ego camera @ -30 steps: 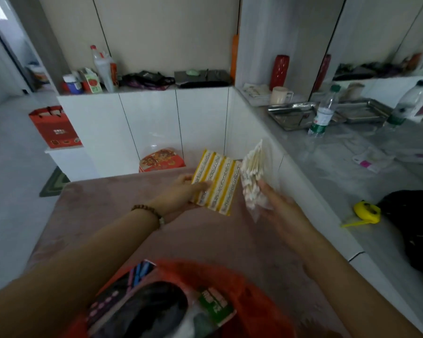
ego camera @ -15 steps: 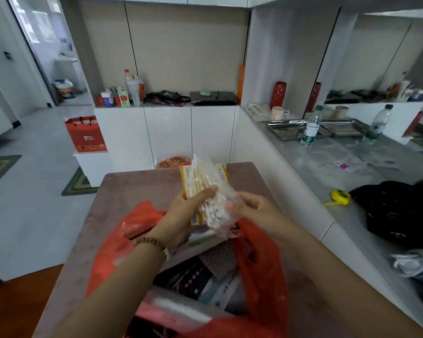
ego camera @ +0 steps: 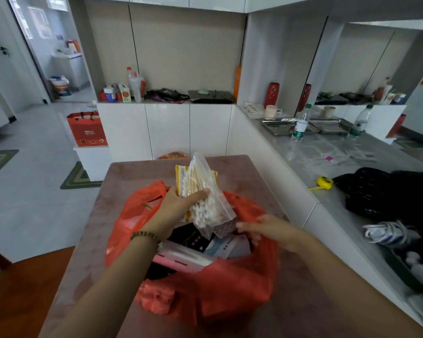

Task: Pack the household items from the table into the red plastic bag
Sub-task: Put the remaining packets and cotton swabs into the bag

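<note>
Pinched together in the left grip [ego camera: 178, 206], thumb across the front and fingers curled behind: a clear pouch of cotton swabs [ego camera: 205, 203] with a yellow striped packet [ego camera: 181, 173] behind it, both tilted and just above the far side of the mouth of the red plastic bag [ego camera: 230, 289], itself slumped on the near half of the desk [ego camera: 122, 181]; at the bag's right rim, the right grip [ego camera: 274, 230], fingers reaching left over the edge, too blurred to tell whether pinching the plastic or merely resting on it. Judged as the step in hand: lowering the two flat items into the bag. To do it well, take a firm pinch on the right rim and pull it outward and up, so as to hold the mouth wide; turn the pouch and packet edge-down and slide them along the far wall, beside the pink box [ego camera: 181, 261] and the dark packet [ego camera: 193, 237] already inside, not flat across the top; let go only once low in the bag, lest the slippery pouch slide off the packet and land on the desk; avoid squeezing hard enough to pop the pouch's seal.
</note>
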Demonstrator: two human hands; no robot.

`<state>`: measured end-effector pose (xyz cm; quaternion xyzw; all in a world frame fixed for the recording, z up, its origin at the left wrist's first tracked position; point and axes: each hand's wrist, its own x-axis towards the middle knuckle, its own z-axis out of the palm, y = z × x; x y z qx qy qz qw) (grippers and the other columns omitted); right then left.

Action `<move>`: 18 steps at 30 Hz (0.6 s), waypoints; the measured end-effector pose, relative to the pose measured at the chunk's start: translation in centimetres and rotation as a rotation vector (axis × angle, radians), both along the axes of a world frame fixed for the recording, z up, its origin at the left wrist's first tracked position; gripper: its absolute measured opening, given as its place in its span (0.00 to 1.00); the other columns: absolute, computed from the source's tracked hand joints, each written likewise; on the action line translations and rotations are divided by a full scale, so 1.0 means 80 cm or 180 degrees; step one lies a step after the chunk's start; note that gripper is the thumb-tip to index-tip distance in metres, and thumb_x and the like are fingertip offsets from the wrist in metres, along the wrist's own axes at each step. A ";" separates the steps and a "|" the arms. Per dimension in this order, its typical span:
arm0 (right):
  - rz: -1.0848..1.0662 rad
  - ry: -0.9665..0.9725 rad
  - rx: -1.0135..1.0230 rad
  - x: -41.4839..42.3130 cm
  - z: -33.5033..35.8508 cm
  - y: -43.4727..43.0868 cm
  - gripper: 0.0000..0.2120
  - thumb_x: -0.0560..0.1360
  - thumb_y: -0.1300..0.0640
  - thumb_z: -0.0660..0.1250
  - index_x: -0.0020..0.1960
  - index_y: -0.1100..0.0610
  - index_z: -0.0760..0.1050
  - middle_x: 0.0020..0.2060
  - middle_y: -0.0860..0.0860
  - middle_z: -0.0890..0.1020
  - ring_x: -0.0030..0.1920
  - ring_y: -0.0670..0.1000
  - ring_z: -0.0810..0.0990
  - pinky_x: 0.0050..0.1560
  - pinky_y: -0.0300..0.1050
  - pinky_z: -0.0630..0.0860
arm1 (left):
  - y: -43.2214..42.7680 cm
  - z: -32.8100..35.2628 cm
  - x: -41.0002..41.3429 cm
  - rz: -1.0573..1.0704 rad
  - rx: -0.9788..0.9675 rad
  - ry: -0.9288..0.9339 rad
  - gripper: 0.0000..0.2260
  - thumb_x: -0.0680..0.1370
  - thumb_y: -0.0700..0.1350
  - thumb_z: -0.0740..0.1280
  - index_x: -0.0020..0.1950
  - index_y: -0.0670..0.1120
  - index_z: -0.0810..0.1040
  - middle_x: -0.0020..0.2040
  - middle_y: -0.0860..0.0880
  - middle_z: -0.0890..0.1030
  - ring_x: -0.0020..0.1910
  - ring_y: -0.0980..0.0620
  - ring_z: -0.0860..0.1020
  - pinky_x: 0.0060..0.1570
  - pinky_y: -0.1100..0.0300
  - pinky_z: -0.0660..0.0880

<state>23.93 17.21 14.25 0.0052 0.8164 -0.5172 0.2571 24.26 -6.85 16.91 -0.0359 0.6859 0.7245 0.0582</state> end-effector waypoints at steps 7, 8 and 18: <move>-0.0366 0.0446 -0.1648 0.018 0.108 0.025 0.11 0.79 0.53 0.59 0.44 0.58 0.73 0.22 0.46 0.61 0.22 0.44 0.60 0.28 0.37 0.68 | 0.011 -0.004 0.012 -0.0326 -0.0553 0.0059 0.19 0.69 0.48 0.76 0.57 0.47 0.76 0.52 0.47 0.83 0.48 0.51 0.83 0.44 0.60 0.79; -0.0306 0.0487 -0.1625 0.021 0.115 0.025 0.12 0.80 0.52 0.57 0.44 0.58 0.73 0.22 0.46 0.61 0.22 0.44 0.59 0.27 0.37 0.66 | 0.014 -0.005 0.013 -0.0468 -0.0623 0.0049 0.18 0.70 0.47 0.75 0.57 0.46 0.77 0.52 0.46 0.84 0.47 0.51 0.84 0.42 0.62 0.79; -0.0051 0.0526 -0.1734 0.029 0.115 0.014 0.12 0.79 0.51 0.58 0.48 0.58 0.74 0.25 0.47 0.61 0.23 0.43 0.57 0.24 0.36 0.60 | 0.045 -0.015 0.021 0.0076 -0.2063 0.0835 0.18 0.75 0.55 0.68 0.59 0.46 0.73 0.55 0.50 0.78 0.52 0.53 0.78 0.51 0.55 0.77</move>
